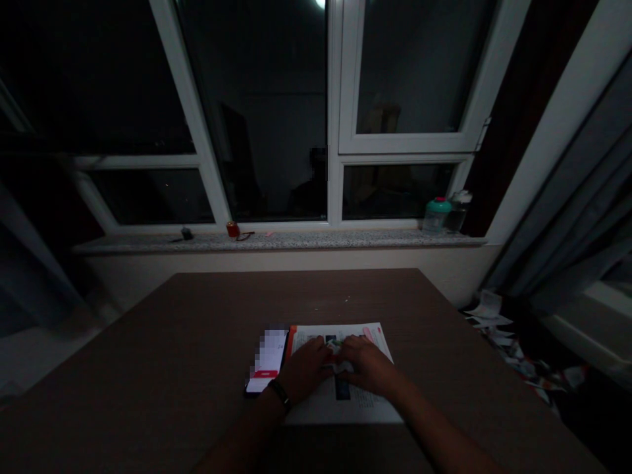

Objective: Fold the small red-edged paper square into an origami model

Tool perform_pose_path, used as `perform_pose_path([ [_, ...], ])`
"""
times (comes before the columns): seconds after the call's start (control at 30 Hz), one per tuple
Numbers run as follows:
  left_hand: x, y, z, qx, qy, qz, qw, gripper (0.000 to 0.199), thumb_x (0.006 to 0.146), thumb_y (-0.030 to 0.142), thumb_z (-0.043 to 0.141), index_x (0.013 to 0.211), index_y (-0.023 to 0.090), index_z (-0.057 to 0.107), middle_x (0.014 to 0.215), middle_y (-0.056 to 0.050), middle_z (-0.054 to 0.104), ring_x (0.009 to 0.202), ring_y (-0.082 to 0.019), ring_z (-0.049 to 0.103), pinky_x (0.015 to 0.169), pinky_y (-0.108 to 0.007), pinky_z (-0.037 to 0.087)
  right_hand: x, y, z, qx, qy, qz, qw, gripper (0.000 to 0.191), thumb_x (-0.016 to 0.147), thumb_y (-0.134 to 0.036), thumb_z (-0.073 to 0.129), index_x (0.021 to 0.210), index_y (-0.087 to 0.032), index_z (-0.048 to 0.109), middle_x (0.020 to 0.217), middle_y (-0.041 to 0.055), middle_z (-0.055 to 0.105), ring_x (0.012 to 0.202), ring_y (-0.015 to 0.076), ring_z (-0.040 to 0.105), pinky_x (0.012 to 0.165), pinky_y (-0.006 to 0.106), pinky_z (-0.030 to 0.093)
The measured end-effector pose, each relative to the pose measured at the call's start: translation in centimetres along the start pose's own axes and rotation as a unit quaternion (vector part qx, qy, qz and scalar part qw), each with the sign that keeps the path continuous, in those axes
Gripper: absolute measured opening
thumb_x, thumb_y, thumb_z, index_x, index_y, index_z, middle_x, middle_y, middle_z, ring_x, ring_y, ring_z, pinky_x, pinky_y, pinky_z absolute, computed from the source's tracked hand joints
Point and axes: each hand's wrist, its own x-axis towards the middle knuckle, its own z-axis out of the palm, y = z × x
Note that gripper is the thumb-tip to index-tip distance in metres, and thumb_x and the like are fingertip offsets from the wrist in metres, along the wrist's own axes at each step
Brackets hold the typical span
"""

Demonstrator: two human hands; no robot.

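A printed booklet or sheet (340,411) with an orange left edge and dark pictures lies on the brown table (197,342). Above its middle, my left hand (307,370), with a dark band on the wrist, and my right hand (369,366) face each other with bent fingers. Between the fingertips is a small crumpled whitish piece (334,349) with some green; both hands pinch it. Its exact shape is too dim to tell. Just left of the booklet lies a phone (269,359) with a lit screen.
Tiny light bits lie on the table beyond the booklet. The stone windowsill (306,241) holds a red jar (232,229), a small dark object (186,233), a teal-topped bottle (436,216) and a clear bottle (459,212). Papers (513,355) are heaped right of the table.
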Motion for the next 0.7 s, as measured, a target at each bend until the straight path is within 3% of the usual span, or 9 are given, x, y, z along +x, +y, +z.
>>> perform_pose_path([
  [0.27,-0.1,-0.2,0.5,-0.018,0.004,0.004,1.000,0.011,0.096,0.025,0.055,0.105,0.020,0.055,0.111,-0.005,0.053,0.098,-0.020,0.055,0.083,-0.031,0.044,0.1,0.1,0.5,-0.006,0.019,-0.001,1.000,0.013,0.092,-0.031,0.062,0.101,-0.024,0.069,0.101,0.0043,0.064,0.101,0.0207,0.057,0.086,0.032,0.036],
  [0.4,0.1,-0.6,1.2,-0.013,0.031,0.018,0.999,0.014,0.101,0.028,0.046,0.102,0.020,0.057,0.108,-0.005,0.055,0.094,-0.019,0.055,0.081,-0.031,0.044,0.4,0.0,0.6,-0.011,0.023,0.005,1.000,0.021,0.099,-0.029,0.050,0.094,-0.022,0.070,0.095,0.0045,0.064,0.094,0.0189,0.058,0.083,0.031,0.037],
  [0.7,0.4,-0.8,1.4,-0.042,0.050,-0.020,0.998,0.015,0.099,0.021,0.047,0.097,0.020,0.062,0.098,-0.003,0.057,0.089,-0.017,0.056,0.078,-0.028,0.043,0.4,0.2,0.7,0.036,0.046,0.014,0.998,0.011,0.093,-0.023,0.058,0.091,-0.019,0.068,0.092,0.0039,0.064,0.091,0.0179,0.058,0.081,0.028,0.039],
])
